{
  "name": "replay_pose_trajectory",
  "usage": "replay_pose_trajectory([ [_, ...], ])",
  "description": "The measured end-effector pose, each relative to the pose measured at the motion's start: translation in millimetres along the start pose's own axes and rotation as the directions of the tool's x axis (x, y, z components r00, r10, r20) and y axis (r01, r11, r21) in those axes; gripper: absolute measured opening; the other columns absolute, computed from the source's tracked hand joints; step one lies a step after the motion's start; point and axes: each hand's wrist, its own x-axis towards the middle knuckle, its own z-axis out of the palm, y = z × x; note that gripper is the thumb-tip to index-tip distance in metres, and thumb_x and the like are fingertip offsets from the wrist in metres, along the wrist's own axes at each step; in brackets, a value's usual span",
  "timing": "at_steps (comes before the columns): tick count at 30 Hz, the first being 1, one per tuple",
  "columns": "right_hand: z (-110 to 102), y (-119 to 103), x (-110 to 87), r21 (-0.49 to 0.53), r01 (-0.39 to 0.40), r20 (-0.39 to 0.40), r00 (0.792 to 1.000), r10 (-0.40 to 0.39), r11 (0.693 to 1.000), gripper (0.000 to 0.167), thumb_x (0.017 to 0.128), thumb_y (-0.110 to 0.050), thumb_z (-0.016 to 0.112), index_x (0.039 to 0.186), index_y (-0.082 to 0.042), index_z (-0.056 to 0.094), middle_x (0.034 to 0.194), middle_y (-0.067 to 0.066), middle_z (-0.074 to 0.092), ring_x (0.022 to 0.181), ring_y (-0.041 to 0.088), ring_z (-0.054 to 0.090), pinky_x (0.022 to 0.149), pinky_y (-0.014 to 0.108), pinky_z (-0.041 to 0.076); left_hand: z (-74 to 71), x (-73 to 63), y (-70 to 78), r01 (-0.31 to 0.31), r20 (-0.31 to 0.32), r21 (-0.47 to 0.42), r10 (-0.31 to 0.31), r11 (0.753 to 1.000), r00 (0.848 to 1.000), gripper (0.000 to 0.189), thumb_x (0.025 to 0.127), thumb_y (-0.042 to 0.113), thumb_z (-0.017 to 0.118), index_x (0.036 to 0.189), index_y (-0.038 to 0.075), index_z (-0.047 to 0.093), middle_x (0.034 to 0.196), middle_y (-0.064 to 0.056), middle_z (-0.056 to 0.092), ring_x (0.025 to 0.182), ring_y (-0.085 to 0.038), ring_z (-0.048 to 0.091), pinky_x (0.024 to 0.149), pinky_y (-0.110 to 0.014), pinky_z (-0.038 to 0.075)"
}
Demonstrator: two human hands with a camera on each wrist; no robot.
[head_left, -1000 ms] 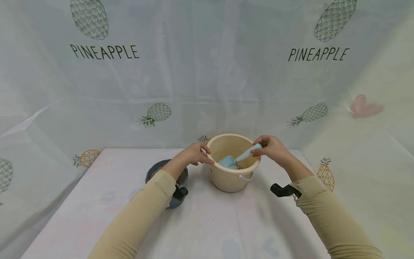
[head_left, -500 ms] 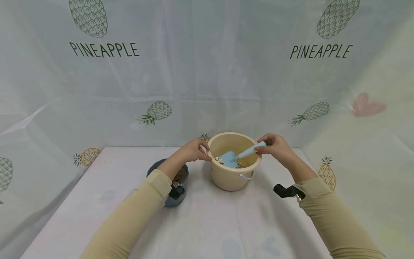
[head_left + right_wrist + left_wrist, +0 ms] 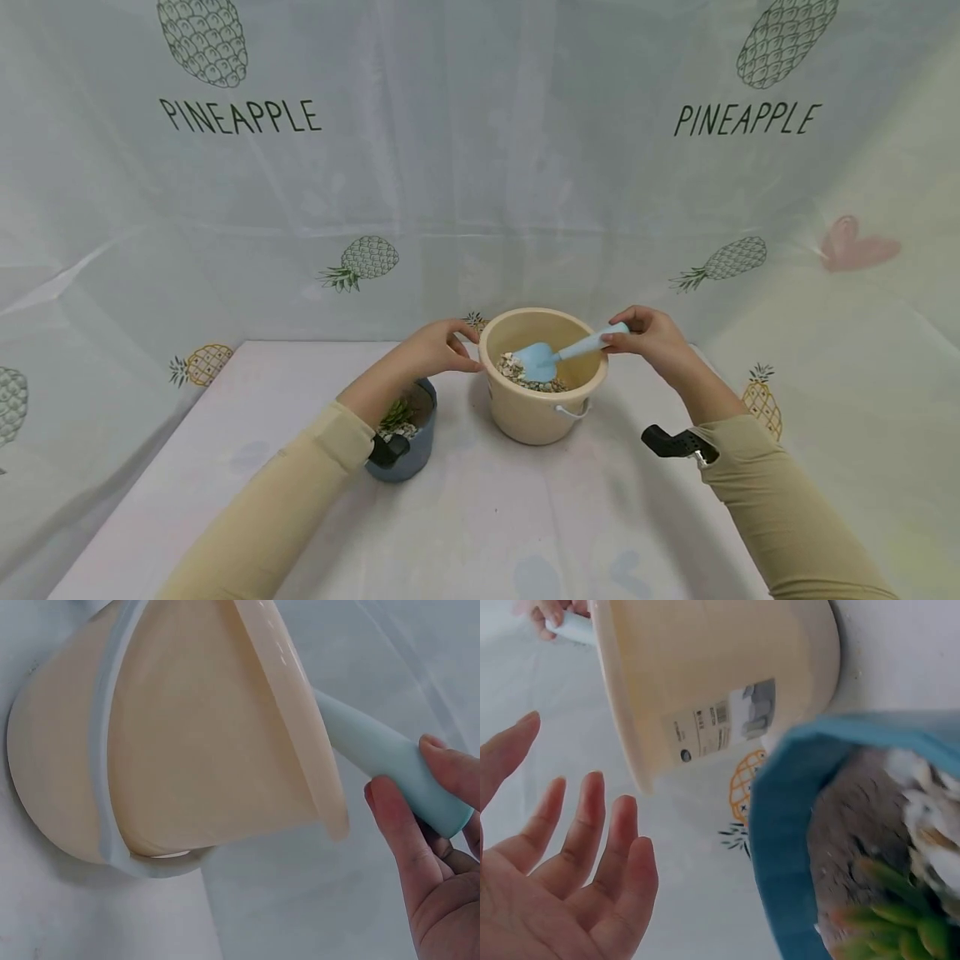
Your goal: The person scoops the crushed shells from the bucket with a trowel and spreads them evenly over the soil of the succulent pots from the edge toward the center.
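Note:
A cream bucket point(image 3: 536, 417) stands upright with pale pebbles point(image 3: 517, 371) inside. My right hand point(image 3: 648, 337) pinches the end of a light blue trowel's handle point(image 3: 375, 742) between thumb and fingers. The trowel's blade point(image 3: 536, 360) lies over the pebbles, and its handle slants up across the bucket's right rim. On the other side, my left hand point(image 3: 570, 877) is beside the bucket's left rim, fingers spread and apart from it in the left wrist view. Below that wrist sits a blue pot point(image 3: 780, 847) with dark soil, white stones and a green succulent point(image 3: 900, 922), partly hidden by the arm.
The bucket's pale handle point(image 3: 101, 750) hangs down its side. A printed label point(image 3: 712, 727) is on the bucket's wall. Both stand on a pale cloth-covered table point(image 3: 480, 517), and a sheet point(image 3: 495, 183) with pineapple prints rises right behind.
My right hand and the trowel have moved right and slightly up, and more pebbles show in the bucket. My left hand has drawn left from the bucket's rim, uncovering the succulent.

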Motion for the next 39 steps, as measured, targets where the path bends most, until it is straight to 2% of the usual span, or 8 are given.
replay_pose_trajectory([
  [6, -3, -3, -3.1, -0.003, 0.013, -0.003, 1.0, -0.013, 1.0, 0.039, 0.092, -0.009, 0.069, 0.118, 0.011, 0.049, 0.096, 0.01, 0.062, 0.084, 0.014, 0.071, 0.084, 0.028, 0.053, -10.8, -17.4, -19.7, 0.002, -0.018, 0.049, -0.001, 0.999, 1.0, 0.043, 0.087, 0.026, 0.076, 0.125, 0.014, 0.058, 0.098, -0.006, 0.062, 0.089, -0.023, 0.06, 0.076, -0.04, 0.05],
  [11, -5, -5, -4.5, 0.012, 0.028, -0.021, 0.999, -0.028, 1.0, 0.038, 0.092, -0.007, 0.069, 0.117, 0.012, 0.049, 0.095, 0.01, 0.061, 0.083, 0.014, 0.071, 0.083, 0.03, 0.054, -20.6, -31.4, -36.5, -0.003, -0.048, 0.062, 0.006, 0.998, 0.999, 0.044, 0.088, 0.027, 0.075, 0.126, 0.013, 0.058, 0.099, -0.006, 0.063, 0.09, -0.024, 0.06, 0.076, -0.041, 0.049],
  [16, -7, -6, -4.7, 0.012, 0.027, -0.038, 0.999, -0.027, 1.0, 0.038, 0.091, -0.009, 0.07, 0.117, 0.012, 0.05, 0.097, 0.01, 0.062, 0.084, 0.014, 0.071, 0.082, 0.029, 0.054, -33.3, -49.9, -52.4, -0.006, -0.072, 0.071, 0.011, 0.997, 0.997, 0.045, 0.09, 0.026, 0.073, 0.128, 0.011, 0.056, 0.105, -0.009, 0.062, 0.099, -0.028, 0.061, 0.077, -0.042, 0.051],
  [22, -8, -11, -4.1, 0.014, 0.049, -0.049, 0.998, -0.048, 0.999, 0.035, 0.091, -0.011, 0.071, 0.114, 0.007, 0.052, 0.101, 0.014, 0.06, 0.084, 0.014, 0.071, 0.083, 0.029, 0.054, -49.9, -70.3, -71.8, -0.01, -0.084, 0.141, 0.022, 0.99, 0.996, 0.047, 0.091, 0.025, 0.071, 0.132, 0.008, 0.053, 0.111, -0.013, 0.06, 0.105, -0.033, 0.059, 0.079, -0.045, 0.051],
  [25, -6, -15, -3.7, 0.018, 0.052, -0.048, 0.998, -0.051, 0.999, 0.035, 0.09, -0.012, 0.072, 0.114, 0.007, 0.053, 0.103, 0.017, 0.059, 0.085, 0.014, 0.071, 0.083, 0.031, 0.053, -57.6, -77.0, -82.8, -0.046, -0.055, 0.201, 0.058, 0.978, 0.997, 0.049, 0.09, 0.023, 0.072, 0.131, 0.006, 0.053, 0.116, -0.016, 0.06, 0.107, -0.035, 0.058, 0.081, -0.047, 0.051],
  [29, -3, -22, -3.9, 0.017, 0.055, -0.05, 0.997, -0.055, 0.998, 0.036, 0.091, -0.011, 0.071, 0.115, 0.008, 0.052, 0.103, 0.018, 0.057, 0.086, 0.015, 0.071, 0.083, 0.033, 0.054, -66.9, -83.0, -99.4, -0.103, 0.02, 0.245, 0.102, 0.964, 0.995, 0.051, 0.087, 0.023, 0.076, 0.13, 0.004, 0.054, 0.123, -0.017, 0.057, 0.11, -0.037, 0.056, 0.083, -0.046, 0.05],
  [35, 4, -31, -3.6, 0.026, 0.061, -0.049, 0.997, -0.06, 0.998, 0.035, 0.091, -0.009, 0.07, 0.116, 0.009, 0.052, 0.104, 0.019, 0.055, 0.085, 0.015, 0.071, 0.082, 0.033, 0.054, -75.8, -89.6, -121.8, -0.16, 0.125, 0.221, 0.135, 0.962, 0.983, 0.063, 0.079, 0.021, 0.083, 0.132, 0.005, 0.054, 0.13, -0.012, 0.054, 0.113, -0.034, 0.054, 0.09, -0.049, 0.047],
  [39, 13, -35, -2.1, 0.039, 0.064, -0.043, 0.997, -0.063, 0.997, 0.036, 0.091, -0.008, 0.07, 0.116, 0.01, 0.051, 0.104, 0.02, 0.056, 0.084, 0.016, 0.071, 0.084, 0.035, 0.053, -81.2, -91.3, -133.8, -0.179, 0.152, 0.202, 0.149, 0.963, 0.977, 0.069, 0.076, 0.021, 0.086, 0.134, 0.004, 0.052, 0.134, -0.015, 0.049, 0.114, -0.037, 0.052, 0.092, -0.054, 0.045],
])
